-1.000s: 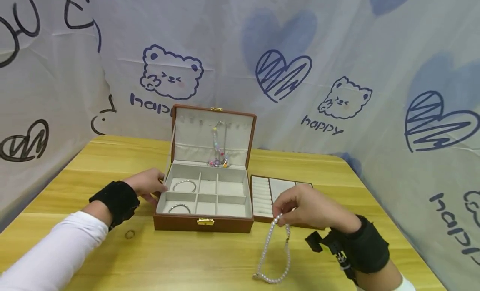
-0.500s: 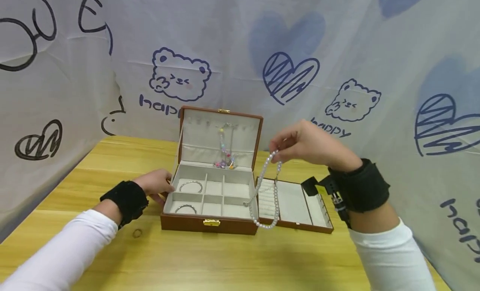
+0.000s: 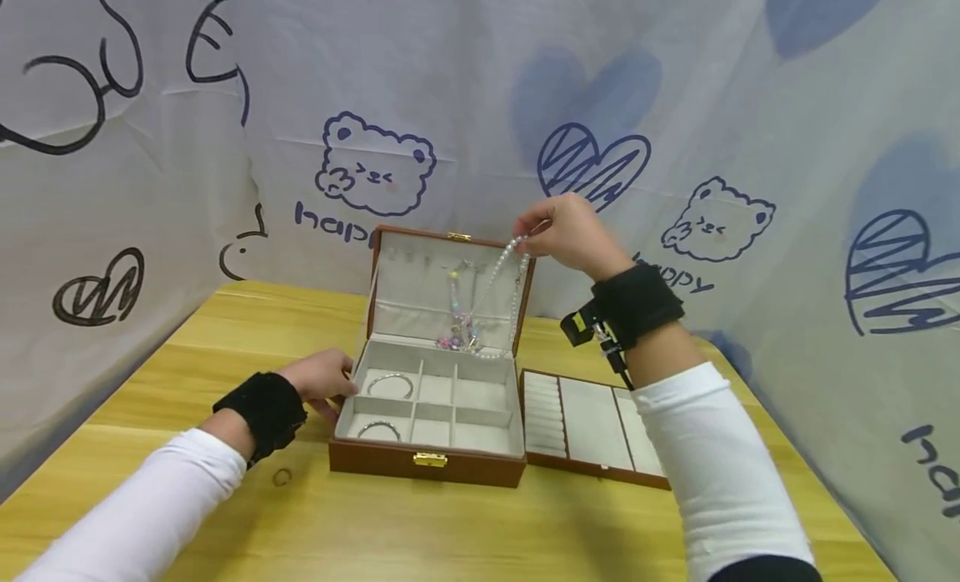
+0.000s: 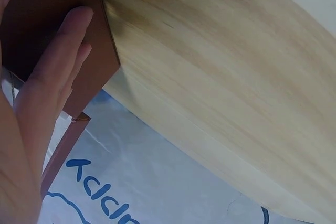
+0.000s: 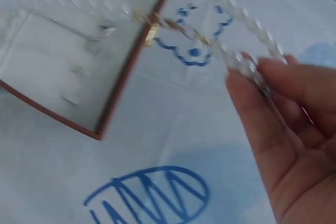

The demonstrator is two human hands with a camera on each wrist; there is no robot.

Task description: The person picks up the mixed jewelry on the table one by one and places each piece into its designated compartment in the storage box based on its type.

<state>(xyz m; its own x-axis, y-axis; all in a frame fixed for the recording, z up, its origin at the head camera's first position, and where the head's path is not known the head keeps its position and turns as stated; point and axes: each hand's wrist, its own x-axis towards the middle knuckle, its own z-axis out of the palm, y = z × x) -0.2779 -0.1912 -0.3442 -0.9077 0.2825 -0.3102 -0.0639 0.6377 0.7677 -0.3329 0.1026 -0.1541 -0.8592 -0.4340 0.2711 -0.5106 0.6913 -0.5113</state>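
A pearl necklace hangs from my right hand, which pinches its upper end between thumb and fingers. It dangles in front of the raised lid of a brown jewellery box. In the right wrist view the fingertips hold the pearls near the clasp. On the lid's light lining hang a colourful beaded necklace and a thin silver chain. My left hand rests at the box's left side. Its fingers lie straight against the brown wall in the left wrist view.
Two silver bracelets lie in left compartments of the box. To the right, a brown tray with ring rolls stands against the box. A small ring lies on the wooden table. White printed cloth surrounds the table.
My right hand has lifted the pearl necklace from above the table front, up and back, to the box's lid. My left hand stays at the box's left side.
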